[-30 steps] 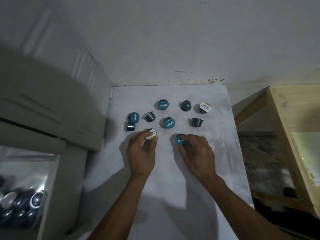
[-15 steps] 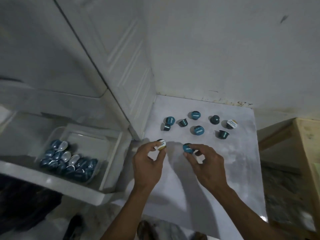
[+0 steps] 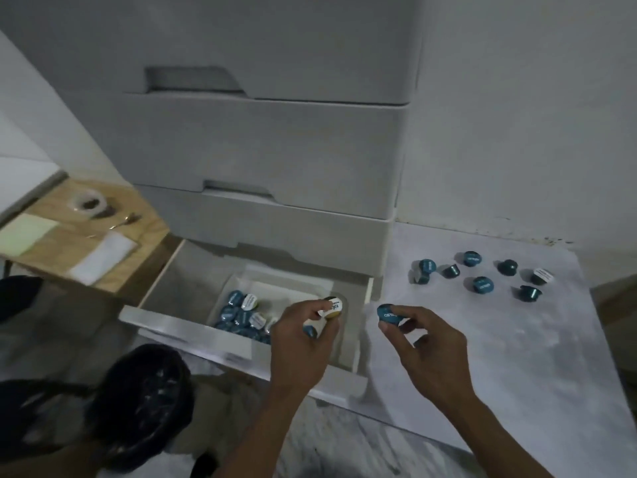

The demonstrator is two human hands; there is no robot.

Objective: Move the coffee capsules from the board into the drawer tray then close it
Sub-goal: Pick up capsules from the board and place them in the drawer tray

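My left hand (image 3: pixel 303 343) pinches a white-lidded capsule (image 3: pixel 332 307) above the right part of the open drawer (image 3: pixel 193 331). My right hand (image 3: pixel 424 343) pinches a teal capsule (image 3: pixel 387 313) over the left edge of the white board (image 3: pixel 499 357). Inside the drawer a clear tray (image 3: pixel 241 281) holds a pile of teal and white-lidded capsules (image 3: pixel 241 313). Several more capsules (image 3: pixel 481 284) lie scattered on the far part of the board, one of them white-lidded (image 3: pixel 543 276).
The drawer belongs to a grey plastic cabinet (image 3: pixel 269 150) with two shut drawers above it. A wooden table (image 3: pixel 86 236) with a bowl, a spoon and papers stands to the left. A dark bag (image 3: pixel 144 398) lies on the floor below the drawer.
Both hands lifted their capsules off the board and carried them left; the left one is now over the drawer. The view swung left and brought the open drawer into full sight.
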